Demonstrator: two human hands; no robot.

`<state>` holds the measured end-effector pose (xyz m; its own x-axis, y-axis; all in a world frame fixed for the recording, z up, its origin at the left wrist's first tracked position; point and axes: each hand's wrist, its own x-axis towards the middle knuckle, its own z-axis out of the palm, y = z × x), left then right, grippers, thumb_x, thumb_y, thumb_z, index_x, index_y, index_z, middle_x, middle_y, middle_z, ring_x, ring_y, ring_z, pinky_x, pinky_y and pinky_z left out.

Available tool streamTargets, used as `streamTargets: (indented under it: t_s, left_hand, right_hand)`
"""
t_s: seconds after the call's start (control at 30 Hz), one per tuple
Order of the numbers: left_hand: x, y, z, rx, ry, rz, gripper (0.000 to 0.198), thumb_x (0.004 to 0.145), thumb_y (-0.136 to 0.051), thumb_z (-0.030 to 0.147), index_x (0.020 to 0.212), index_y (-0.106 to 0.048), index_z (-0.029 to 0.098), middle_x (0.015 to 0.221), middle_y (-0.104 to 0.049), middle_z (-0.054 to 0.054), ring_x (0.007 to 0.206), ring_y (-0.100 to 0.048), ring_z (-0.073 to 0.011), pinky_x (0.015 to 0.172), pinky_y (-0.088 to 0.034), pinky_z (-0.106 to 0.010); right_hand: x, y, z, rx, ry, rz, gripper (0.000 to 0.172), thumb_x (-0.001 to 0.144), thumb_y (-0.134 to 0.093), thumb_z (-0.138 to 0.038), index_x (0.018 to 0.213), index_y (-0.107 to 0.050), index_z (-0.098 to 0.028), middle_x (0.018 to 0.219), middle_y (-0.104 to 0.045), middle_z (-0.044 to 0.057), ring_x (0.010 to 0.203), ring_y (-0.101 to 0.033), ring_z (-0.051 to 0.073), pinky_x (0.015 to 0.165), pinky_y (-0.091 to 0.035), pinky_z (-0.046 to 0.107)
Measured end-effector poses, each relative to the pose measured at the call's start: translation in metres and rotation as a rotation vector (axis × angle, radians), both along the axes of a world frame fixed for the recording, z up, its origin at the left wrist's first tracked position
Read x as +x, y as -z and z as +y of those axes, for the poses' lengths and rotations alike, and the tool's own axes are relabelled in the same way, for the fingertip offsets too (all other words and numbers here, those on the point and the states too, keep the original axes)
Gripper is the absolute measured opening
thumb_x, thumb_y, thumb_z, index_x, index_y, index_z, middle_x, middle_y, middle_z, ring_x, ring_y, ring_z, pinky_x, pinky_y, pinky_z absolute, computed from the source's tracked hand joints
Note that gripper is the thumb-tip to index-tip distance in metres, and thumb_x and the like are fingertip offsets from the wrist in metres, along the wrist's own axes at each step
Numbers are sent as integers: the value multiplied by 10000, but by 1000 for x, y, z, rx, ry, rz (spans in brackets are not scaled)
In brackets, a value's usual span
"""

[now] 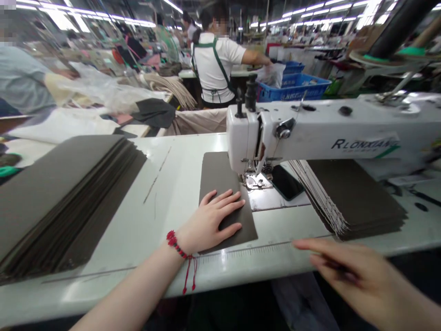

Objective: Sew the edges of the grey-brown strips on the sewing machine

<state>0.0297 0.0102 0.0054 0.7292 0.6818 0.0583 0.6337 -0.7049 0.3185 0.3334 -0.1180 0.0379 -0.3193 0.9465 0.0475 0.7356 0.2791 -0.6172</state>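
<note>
My left hand (222, 216) lies flat with fingers spread on a single dark grey-brown panel (217, 170), which looks like fabric or thin leather. The panel's upper right edge reaches beside the presser foot (257, 180) of a white sewing machine (310, 133). My right hand (351, 276), slightly blurred, hovers at the table's front edge, apart from the panel. Its index finger points left, the other fingers are partly bent, and nothing shows in it. A stack of similar panels (358, 193) sits under the machine arm, above and beyond my right hand.
A taller stack of dark panels (65, 161) covers the table's left side. A black phone (288, 182) lies beside the needle plate. A ruler strip (262, 246) runs along the front edge of the table (165, 184). Behind are a blue crate (296, 87) and a person (217, 64) facing away.
</note>
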Motion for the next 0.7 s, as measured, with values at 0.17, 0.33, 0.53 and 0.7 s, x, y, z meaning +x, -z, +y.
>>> streamTargets:
  t_s: [0.17, 0.33, 0.53, 0.7]
  left_hand:
    - [-3, -2, -2, 61, -74, 6, 489, 924, -504, 453, 1400, -429, 368, 1516, -358, -17, 1401, -284, -289, 1138, -128, -563]
    - [-6, 1, 0, 82, -173, -33, 454, 924, -514, 384, 1374, -466, 336, 1477, -414, -42, 1363, -346, -284, 1126, -144, -586]
    - [-7, 1, 5, 45, -168, -44, 452, 924, -511, 356, 1373, -469, 321, 1471, -423, -36, 1368, -342, -269, 1144, -158, -553]
    - [-7, -1, 5, 25, -166, -37, 456, 925, -506, 355, 1377, -460, 327, 1481, -410, -19, 1376, -326, -264, 1152, -139, -551]
  right_hand:
    - [-69, 29, 68, 39, 12, -317, 596, 850, -512, -149, 1419, -426, -304, 1046, -729, 25, 878, -692, 208, 735, -505, 299]
    - [-82, 41, 93, 63, 53, -427, 515, 885, -510, -221, 1388, -464, -329, 1117, -708, 29, 935, -680, 207, 735, -484, 293]
    - [-78, 47, 95, 87, 47, -385, 551, 870, -506, -177, 1399, -442, -319, 1138, -694, 19, 965, -666, 208, 746, -488, 300]
    - [-80, 52, 95, 89, 60, -382, 583, 875, -494, -177, 1433, -388, -309, 1162, -682, 31, 964, -665, 218, 769, -491, 318]
